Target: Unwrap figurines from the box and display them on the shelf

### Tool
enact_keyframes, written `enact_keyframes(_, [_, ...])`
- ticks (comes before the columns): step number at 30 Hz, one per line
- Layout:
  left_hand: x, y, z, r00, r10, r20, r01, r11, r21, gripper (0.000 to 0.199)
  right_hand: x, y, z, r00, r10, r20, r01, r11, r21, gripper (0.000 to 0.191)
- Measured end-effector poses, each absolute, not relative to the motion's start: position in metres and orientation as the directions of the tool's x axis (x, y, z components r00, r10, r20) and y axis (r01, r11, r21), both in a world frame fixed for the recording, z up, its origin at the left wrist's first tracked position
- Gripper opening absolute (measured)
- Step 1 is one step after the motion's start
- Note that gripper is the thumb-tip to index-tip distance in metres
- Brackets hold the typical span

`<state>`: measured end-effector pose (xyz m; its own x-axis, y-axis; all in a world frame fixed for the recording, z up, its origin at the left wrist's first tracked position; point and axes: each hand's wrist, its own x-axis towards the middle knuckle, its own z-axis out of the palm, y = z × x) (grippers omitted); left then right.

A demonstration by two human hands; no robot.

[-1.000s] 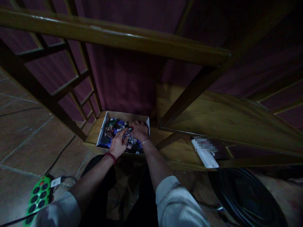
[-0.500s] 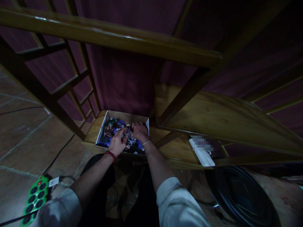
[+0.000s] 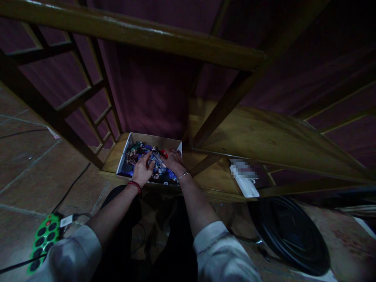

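Note:
A shallow open box point(image 3: 120, 166) with pale walls sits on the low wooden shelf. Inside lies a jumble of small shiny trinkets point(image 3: 158, 162) in blue, purple, brown and green, too small and dark to name. My left hand point(image 3: 142, 171), with a red beaded bracelet, rests over the middle of the pile, thumb apart from its fingers. My right hand point(image 3: 174, 161), wearing a thin bangle, reaches into the box's right side with bent fingers. Something red point(image 3: 164, 153) shows beside its fingertips; whatever it grips is hidden.
Wooden lattice and rails point(image 3: 132, 29) stand around and above the box. A white item point(image 3: 248, 186), partly blurred out, lies on the shelf point(image 3: 219, 180) at right. A round black seat point(image 3: 289, 235) is at lower right. A green power strip point(image 3: 44, 243) with cables lies on the floor.
The view has shifted slightly, so everything sits a little higher and further left. Both hands stay in the box, a bit further apart, with more of the bluish trinkets showing between them.

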<state>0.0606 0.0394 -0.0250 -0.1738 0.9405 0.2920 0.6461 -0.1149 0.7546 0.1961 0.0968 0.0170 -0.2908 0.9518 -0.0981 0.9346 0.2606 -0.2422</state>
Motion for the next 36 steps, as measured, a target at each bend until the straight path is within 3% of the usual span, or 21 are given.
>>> enact_keyframes(8, [0.06,0.039,-0.029,-0.14,0.938,0.316,0.654,-0.152,0.741,0.041,0.202,0.073,0.015,-0.339,0.932,-0.129,0.902,0.282,-0.328,0.042])
enact_keyframes(14, [0.058,0.038,-0.022,-0.195,0.946,0.26,0.612,-0.09,0.785,0.041,0.207,0.052,0.022,-0.274,0.956,-0.108,0.898,0.214,-0.384,0.041])
enact_keyframes(23, [0.056,0.039,-0.023,-0.199,0.946,0.257,0.586,-0.095,0.805,0.04,0.209,0.007,0.028,-0.194,0.973,-0.124,0.943,0.15,-0.296,0.05])
enact_keyframes(31, [0.057,0.037,-0.023,-0.194,0.948,0.253,0.6,-0.089,0.795,0.039,0.213,0.009,0.021,-0.26,0.961,-0.088,0.901,0.209,-0.38,0.059])
enact_keyframes(36, [0.057,0.037,-0.023,-0.189,0.949,0.254,0.607,-0.09,0.789,0.04,0.213,0.019,0.023,-0.221,0.964,-0.147,0.902,0.145,-0.408,0.063])
